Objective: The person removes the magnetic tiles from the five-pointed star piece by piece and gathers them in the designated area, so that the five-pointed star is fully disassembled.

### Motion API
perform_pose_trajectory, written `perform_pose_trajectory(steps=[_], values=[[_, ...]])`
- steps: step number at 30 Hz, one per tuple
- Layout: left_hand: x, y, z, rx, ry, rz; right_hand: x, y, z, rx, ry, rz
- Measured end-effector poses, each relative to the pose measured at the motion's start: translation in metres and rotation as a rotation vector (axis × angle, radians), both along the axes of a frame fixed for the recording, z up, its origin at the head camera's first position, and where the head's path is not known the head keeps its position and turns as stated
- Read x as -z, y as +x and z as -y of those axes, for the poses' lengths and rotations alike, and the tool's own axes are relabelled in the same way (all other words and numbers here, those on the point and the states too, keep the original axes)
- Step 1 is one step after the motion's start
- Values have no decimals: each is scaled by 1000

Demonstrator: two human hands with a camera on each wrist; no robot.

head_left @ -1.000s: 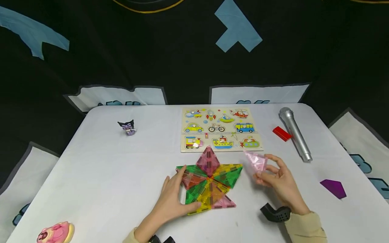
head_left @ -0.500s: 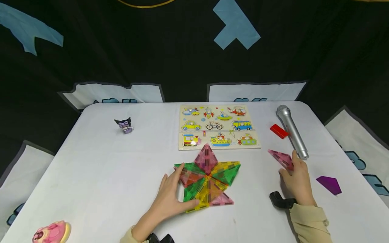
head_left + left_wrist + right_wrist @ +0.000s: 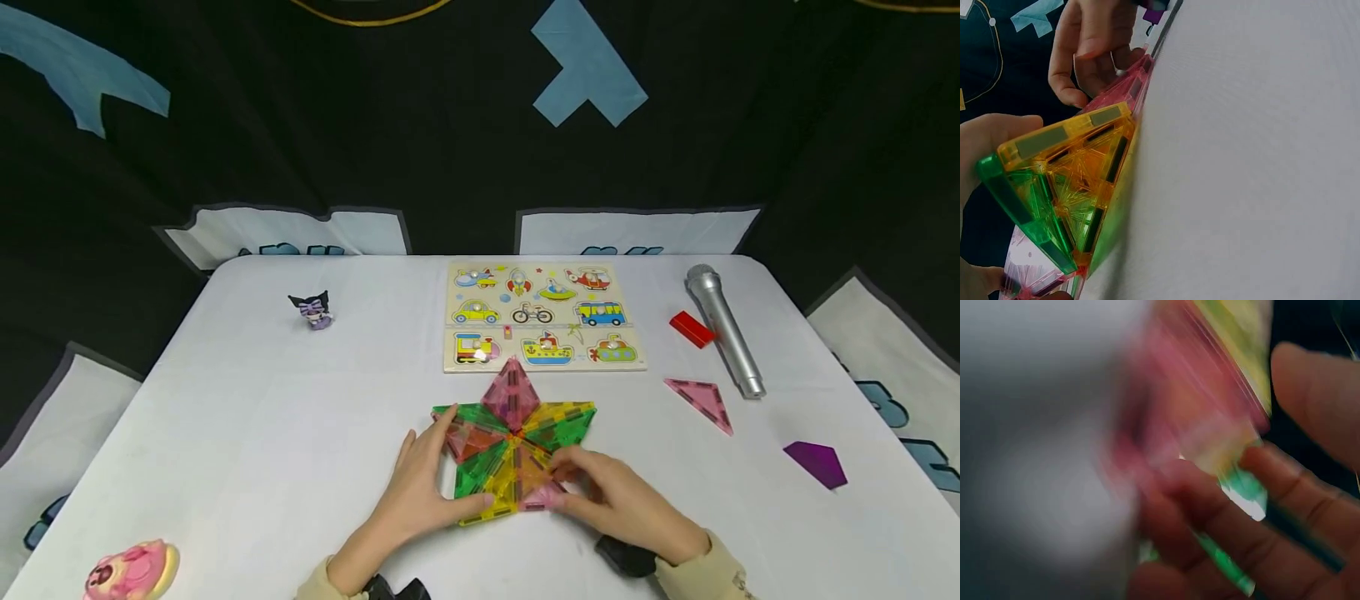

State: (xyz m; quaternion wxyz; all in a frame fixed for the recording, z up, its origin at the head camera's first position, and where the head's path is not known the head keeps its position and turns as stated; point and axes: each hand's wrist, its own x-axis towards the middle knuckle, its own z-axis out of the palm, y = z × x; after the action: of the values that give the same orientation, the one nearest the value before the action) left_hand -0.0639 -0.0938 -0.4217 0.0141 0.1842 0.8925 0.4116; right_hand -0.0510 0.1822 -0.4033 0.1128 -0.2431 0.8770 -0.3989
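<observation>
A star-shaped build of translucent magnetic tiles [image 3: 498, 482] in green, yellow, orange and pink lies mid-table. My left hand [image 3: 422, 490] grips its left side, index finger at the upper left edge and thumb at the lower left. On the lower right point, a pink triangular tile [image 3: 537, 497] is pinched by my right hand [image 3: 618, 500], which partly hides it. The left wrist view shows a yellow-edged tile [image 3: 1063, 136] and a green-edged one [image 3: 1025, 215] close up, with the right hand's fingers [image 3: 1094, 47] beyond at the pink tile [image 3: 1124, 86]. The right wrist view is blurred.
A loose pink triangle tile [image 3: 703, 403] and a purple piece [image 3: 817, 463] lie to the right. Behind them are a silver microphone [image 3: 726, 329] and a red block [image 3: 692, 329]. A vehicle puzzle board [image 3: 543, 317], a small figurine [image 3: 313, 310] and a pink toy [image 3: 133, 571] are also on the table.
My right hand has carried a pink tile to the right, let it go below the microphone, and come back to the star's lower right. The left hand stays on the star.
</observation>
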Motion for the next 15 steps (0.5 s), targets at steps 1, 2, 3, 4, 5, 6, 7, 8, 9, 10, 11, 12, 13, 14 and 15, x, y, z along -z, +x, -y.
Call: perform_pose_trajectory(steps=[1,2,3,4,5,6,7,8,9,10,11,12,13,14,15], values=[[1,0,0,0,-3,1,1,3,5,-50,8,5],[1,1,-1,-3,-4,-2,2,5,9,-77,16,2],[1,1,-1,-7,-5,-4,3,7,11,-95,17,-9],[2,1,-1,-11,-10,-8,4,8,13,-104,12,-23],[2,1,-1,-16,-14,-12,4,9,13,-110,0,-27],[3,1,-1,-19,-17,-14,5,10,13,-114,-14,-36],[3,1,-1,-22,-20,-16,5,10,13,-120,-30,-43],[3,1,-1,-24,-21,-16,6,10,13,-127,-42,-43],[4,1,-1,-24,-23,-14,6,10,12,-138,-56,-48],[4,1,-1,-22,-25,-14,6,10,11,-145,-70,-42],[3,1,-1,-21,-24,-12,6,10,11,-153,-86,-24],[3,1,-1,-19,-25,-12,6,9,10,-161,-102,-8],[3,1,-1,-18,-25,-13,6,9,8,-167,-120,17],[3,1,-2,-18,-24,-13,6,8,7,-172,-141,41],[3,0,-2,-17,-25,-15,5,8,6,-179,-167,64]])
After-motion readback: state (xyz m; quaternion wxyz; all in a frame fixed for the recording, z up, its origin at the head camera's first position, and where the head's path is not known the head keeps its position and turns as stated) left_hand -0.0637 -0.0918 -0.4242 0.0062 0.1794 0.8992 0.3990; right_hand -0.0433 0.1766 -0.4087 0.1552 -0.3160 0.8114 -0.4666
